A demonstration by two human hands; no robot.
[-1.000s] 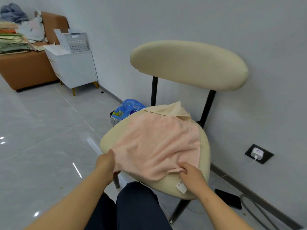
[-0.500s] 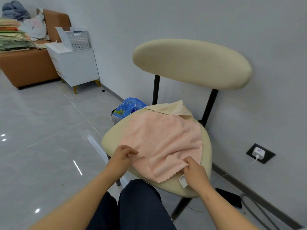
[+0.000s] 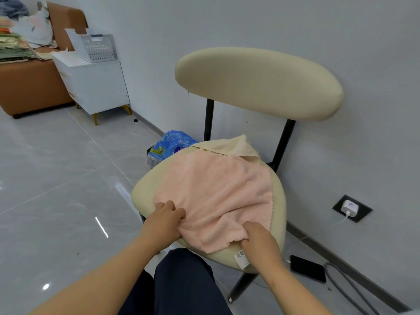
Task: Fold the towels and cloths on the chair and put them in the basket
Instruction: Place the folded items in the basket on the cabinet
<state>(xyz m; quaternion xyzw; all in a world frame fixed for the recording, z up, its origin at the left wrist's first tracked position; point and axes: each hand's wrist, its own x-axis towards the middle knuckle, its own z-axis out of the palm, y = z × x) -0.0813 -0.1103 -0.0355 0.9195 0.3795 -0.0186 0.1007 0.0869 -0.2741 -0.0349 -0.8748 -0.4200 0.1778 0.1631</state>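
On the chair seat (image 3: 145, 196), the pink towel (image 3: 216, 196) lies spread over most of the cushion. A cream cloth (image 3: 236, 146) shows from under its far edge. The towel extends away from you toward the backrest, and its near edge runs left to right between your hands. Your left hand (image 3: 166, 221) grips the near-left corner with curled fingers. Your right hand (image 3: 259, 239) pinches the near edge further right, just beside a barcode label (image 3: 242, 258). Both hands are equally near, so the fold probably carries the near edge to the far edge. The basket (image 3: 93, 47) stands far left on the white cabinet (image 3: 95, 85), well apart, on your left hand's side.
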